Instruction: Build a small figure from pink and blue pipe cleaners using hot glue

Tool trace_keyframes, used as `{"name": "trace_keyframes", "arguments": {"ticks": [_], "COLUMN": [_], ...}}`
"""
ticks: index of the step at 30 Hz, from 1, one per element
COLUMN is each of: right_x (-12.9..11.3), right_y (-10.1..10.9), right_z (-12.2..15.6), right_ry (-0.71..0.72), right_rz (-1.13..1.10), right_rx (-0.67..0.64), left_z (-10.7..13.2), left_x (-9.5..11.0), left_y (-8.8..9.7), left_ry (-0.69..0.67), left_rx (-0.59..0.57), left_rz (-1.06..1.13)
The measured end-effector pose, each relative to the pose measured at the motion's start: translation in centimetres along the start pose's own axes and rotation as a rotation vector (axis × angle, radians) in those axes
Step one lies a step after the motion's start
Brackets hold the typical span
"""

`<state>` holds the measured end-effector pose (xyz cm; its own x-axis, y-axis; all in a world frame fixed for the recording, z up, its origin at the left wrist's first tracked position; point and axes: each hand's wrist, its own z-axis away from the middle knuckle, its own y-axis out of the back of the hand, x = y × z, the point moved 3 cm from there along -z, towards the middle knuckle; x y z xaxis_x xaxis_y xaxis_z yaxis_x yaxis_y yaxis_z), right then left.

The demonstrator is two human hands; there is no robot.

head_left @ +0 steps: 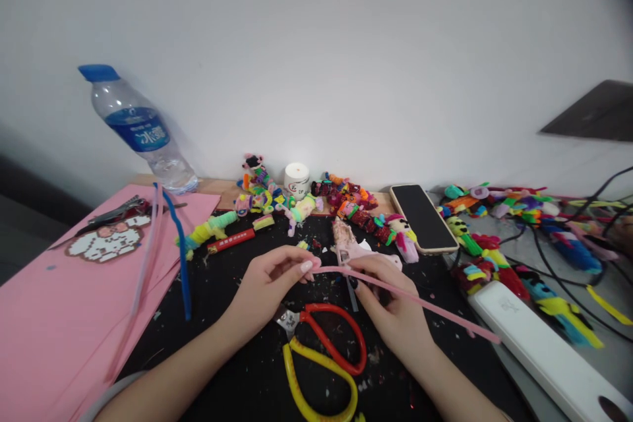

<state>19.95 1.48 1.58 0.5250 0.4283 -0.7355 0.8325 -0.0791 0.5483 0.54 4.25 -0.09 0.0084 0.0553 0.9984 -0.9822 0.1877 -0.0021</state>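
Observation:
A long pink pipe cleaner (420, 300) stretches between my hands, and its free end runs over my right hand toward the lower right. My left hand (270, 283) pinches the curled end of it between thumb and fingertips. With the thumb and fingers closed, my right hand (395, 306) holds the strand a little farther along. Just behind the right fingers lies a pale pink glue gun (368, 252), partly hidden by them. Below the hands, scissors (321, 349) with one red and one yellow handle loop lie on the black mat (217, 336).
Pink sheets (44, 316) at left carry blue (180, 257) and pale pipe cleaners. A water bottle (143, 132) leans on the wall. Behind the mat are pipe-cleaner figures (361, 208), a white tub (297, 179) and a phone (424, 217). Right: a white device (544, 349) and black cables.

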Motion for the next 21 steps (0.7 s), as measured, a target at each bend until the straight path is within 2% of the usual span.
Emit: {"name": "trace_keyframes", "arguments": {"ticks": [3, 6, 8, 11, 14, 18, 21], "right_x": [1.0, 2.3, 3.2, 4.2, 4.4, 3.8, 3.4], "right_y": [0.6, 0.4, 0.2, 0.0, 0.3, 1.0, 1.6], "right_z": [-0.3, -0.4, -0.3, 0.0, -0.1, -0.7, -0.9], "right_ry": [-0.013, -0.022, -0.086, -0.191, -0.226, -0.257, -0.272], "right_rz": [0.29, 0.446, 0.528, 0.596, 0.56, 0.341, 0.124], "right_rx": [0.12, 0.062, -0.004, -0.019, -0.015, 0.047, 0.194], "left_z": [-0.2, -0.3, -0.3, -0.3, -0.3, -0.3, -0.4], "left_x": [-0.5, -1.0, -1.3, -1.4, -1.3, -1.1, -1.1], "left_y": [0.3, 0.5, 0.5, 0.4, 0.3, 0.4, 0.4], "left_ry": [0.057, 0.099, 0.114, 0.134, 0.159, 0.2, 0.199], "left_rx": [0.042, 0.049, 0.044, 0.032, 0.036, 0.035, 0.017], "left_rz": [0.111, 0.207, 0.253, 0.303, 0.364, 0.436, 0.434]}}
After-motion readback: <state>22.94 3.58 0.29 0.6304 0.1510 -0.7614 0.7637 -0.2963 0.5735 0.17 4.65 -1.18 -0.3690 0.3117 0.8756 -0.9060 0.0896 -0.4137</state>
